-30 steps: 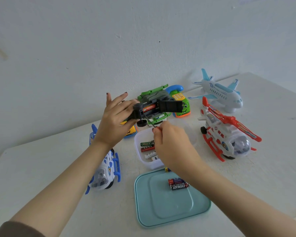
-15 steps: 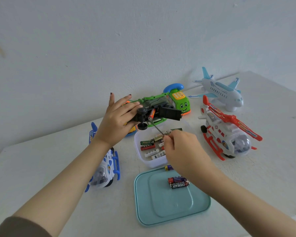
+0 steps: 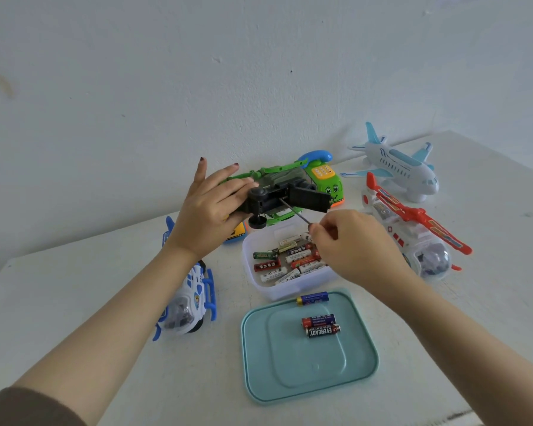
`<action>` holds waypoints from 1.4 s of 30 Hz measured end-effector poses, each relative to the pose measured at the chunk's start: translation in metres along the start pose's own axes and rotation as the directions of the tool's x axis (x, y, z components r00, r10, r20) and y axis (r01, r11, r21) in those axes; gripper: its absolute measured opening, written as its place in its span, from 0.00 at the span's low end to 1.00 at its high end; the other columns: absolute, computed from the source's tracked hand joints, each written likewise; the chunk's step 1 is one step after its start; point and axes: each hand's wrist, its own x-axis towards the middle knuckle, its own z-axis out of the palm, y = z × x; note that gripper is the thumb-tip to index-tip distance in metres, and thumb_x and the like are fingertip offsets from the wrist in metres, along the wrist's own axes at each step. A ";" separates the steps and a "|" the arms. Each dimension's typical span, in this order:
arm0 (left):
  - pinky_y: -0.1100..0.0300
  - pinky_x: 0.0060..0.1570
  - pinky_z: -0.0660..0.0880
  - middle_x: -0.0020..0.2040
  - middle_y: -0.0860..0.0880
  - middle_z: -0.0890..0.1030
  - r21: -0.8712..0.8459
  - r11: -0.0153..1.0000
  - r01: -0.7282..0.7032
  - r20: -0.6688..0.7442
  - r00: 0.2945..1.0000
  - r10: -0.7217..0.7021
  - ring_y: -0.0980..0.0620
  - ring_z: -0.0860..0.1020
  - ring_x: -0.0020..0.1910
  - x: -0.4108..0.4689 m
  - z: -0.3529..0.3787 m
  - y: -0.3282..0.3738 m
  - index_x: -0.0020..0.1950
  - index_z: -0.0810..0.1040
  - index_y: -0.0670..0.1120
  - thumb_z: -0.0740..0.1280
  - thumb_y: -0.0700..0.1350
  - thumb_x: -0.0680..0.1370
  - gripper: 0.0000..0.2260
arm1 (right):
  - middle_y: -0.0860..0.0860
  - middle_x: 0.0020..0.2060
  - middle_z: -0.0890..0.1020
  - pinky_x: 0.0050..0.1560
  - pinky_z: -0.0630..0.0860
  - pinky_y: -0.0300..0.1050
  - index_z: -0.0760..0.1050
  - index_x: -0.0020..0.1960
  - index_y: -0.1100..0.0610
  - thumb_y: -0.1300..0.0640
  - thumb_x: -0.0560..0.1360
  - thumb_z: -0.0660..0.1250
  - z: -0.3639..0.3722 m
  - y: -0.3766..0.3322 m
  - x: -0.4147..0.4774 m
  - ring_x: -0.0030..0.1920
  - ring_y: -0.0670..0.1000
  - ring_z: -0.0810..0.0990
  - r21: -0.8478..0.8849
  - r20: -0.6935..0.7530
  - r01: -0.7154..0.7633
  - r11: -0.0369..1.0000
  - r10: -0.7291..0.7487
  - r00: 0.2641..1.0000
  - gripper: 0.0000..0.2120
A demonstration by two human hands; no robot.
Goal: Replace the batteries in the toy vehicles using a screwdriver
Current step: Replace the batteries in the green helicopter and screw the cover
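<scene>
My left hand (image 3: pixel 211 210) grips a green toy helicopter (image 3: pixel 277 192) tipped on its side above the table, its black underside facing me and the battery cover (image 3: pixel 310 200) swung open. My right hand (image 3: pixel 348 241) pinches a thin screwdriver (image 3: pixel 294 212), whose tip pokes into the open battery compartment. Below them stands a white box (image 3: pixel 290 287) holding several batteries. Three more batteries (image 3: pixel 319 325) lie on a teal lid (image 3: pixel 308 373) in front.
A blue-and-white toy helicopter (image 3: pixel 188 296) lies at left, under my left forearm. A red-and-white helicopter (image 3: pixel 413 232), a white-and-blue aeroplane (image 3: pixel 397 164) and a green toy phone car (image 3: pixel 323 176) stand at right and back. A yellow toy (image 3: pixel 236 233) peeks out under my left hand.
My right hand has shifted right and drawn back, and the screwdriver now angles into the compartment. The red battery seen in the compartment earlier is no longer visible.
</scene>
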 end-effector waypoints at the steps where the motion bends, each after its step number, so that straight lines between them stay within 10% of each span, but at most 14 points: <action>1: 0.45 0.74 0.48 0.53 0.45 0.84 -0.005 1.000 0.028 -0.015 1.000 -0.028 0.44 0.74 0.62 0.001 -0.002 0.001 0.54 0.83 0.39 0.67 0.46 0.77 0.12 | 0.51 0.33 0.81 0.36 0.74 0.44 0.78 0.42 0.57 0.48 0.79 0.60 0.000 0.001 0.000 0.35 0.52 0.78 0.013 -0.001 0.012 1.000 -0.012 1.000 0.15; 9: 0.60 0.74 0.46 0.49 0.52 0.83 -0.208 0.862 0.463 -0.085 0.869 -0.487 0.50 0.74 0.62 0.005 -0.030 0.008 0.51 0.84 0.42 0.74 0.49 0.70 0.14 | 0.44 0.25 0.79 0.34 0.76 0.41 0.75 0.37 0.53 0.53 0.75 0.67 0.015 0.003 -0.016 0.25 0.44 0.76 0.331 0.125 0.106 0.938 -0.154 0.980 0.09; 11: 0.51 0.74 0.57 0.50 0.56 0.80 -0.326 0.761 0.560 -0.039 0.797 -0.603 0.51 0.76 0.58 0.006 -0.048 0.013 0.51 0.84 0.45 0.73 0.51 0.69 0.14 | 0.48 0.26 0.80 0.36 0.77 0.42 0.76 0.36 0.54 0.52 0.75 0.68 0.024 0.001 -0.022 0.25 0.43 0.76 0.255 0.205 0.102 0.962 -0.157 0.966 0.10; 13: 0.46 0.61 0.72 0.46 0.58 0.81 -0.433 0.645 0.630 0.033 0.725 -0.688 0.53 0.77 0.52 0.004 -0.069 0.020 0.49 0.83 0.51 0.72 0.52 0.68 0.12 | 0.49 0.26 0.82 0.37 0.78 0.42 0.76 0.35 0.55 0.51 0.74 0.68 0.031 0.001 -0.029 0.26 0.44 0.76 0.175 0.315 0.100 0.980 -0.152 0.937 0.12; 16: 0.65 0.42 0.76 0.36 0.61 0.81 -0.576 0.424 0.699 0.145 0.597 -0.789 0.61 0.79 0.39 -0.004 -0.099 0.033 0.47 0.81 0.56 0.75 0.44 0.69 0.11 | 0.41 0.22 0.78 0.43 0.79 0.45 0.73 0.35 0.53 0.47 0.74 0.67 0.045 -0.003 -0.041 0.28 0.44 0.76 0.029 0.483 0.153 0.988 -0.148 0.863 0.13; 23: 0.73 0.29 0.69 0.29 0.60 0.78 -0.699 0.228 0.678 0.278 0.551 -0.787 0.61 0.74 0.27 -0.057 -0.151 0.064 0.39 0.84 0.63 0.75 0.36 0.64 0.19 | 0.47 0.43 0.81 0.39 0.70 0.41 0.76 0.47 0.52 0.46 0.74 0.66 0.072 -0.012 -0.057 0.45 0.52 0.79 -0.216 0.401 0.274 0.937 -0.171 0.900 0.10; 31: 0.69 0.27 0.68 0.31 0.56 0.78 -0.680 0.131 0.721 0.392 0.509 -0.767 0.57 0.71 0.24 -0.109 -0.176 0.090 0.43 0.84 0.54 0.74 0.49 0.59 0.13 | 0.50 0.37 0.80 0.36 0.69 0.45 0.77 0.43 0.54 0.53 0.78 0.59 0.071 -0.005 -0.052 0.39 0.55 0.76 -0.206 0.342 0.315 0.927 -0.233 0.910 0.10; 37: 0.67 0.27 0.70 0.36 0.52 0.82 -0.661 0.013 0.750 0.522 0.472 -0.710 0.56 0.73 0.28 -0.141 -0.181 0.107 0.45 0.85 0.56 0.75 0.49 0.59 0.15 | 0.39 0.33 0.77 0.36 0.68 0.37 0.77 0.39 0.47 0.57 0.74 0.65 0.050 0.015 -0.045 0.33 0.38 0.71 -0.203 0.396 0.326 0.923 -0.227 0.890 0.08; 42: 0.65 0.27 0.72 0.39 0.48 0.83 -0.628 -0.047 0.777 0.586 0.432 -0.685 0.56 0.75 0.28 -0.160 -0.175 0.118 0.46 0.85 0.51 0.76 0.49 0.58 0.17 | 0.40 0.42 0.78 0.47 0.74 0.42 0.77 0.46 0.47 0.53 0.72 0.69 0.043 0.016 -0.057 0.44 0.43 0.76 -0.289 0.452 0.354 0.889 -0.200 0.870 0.04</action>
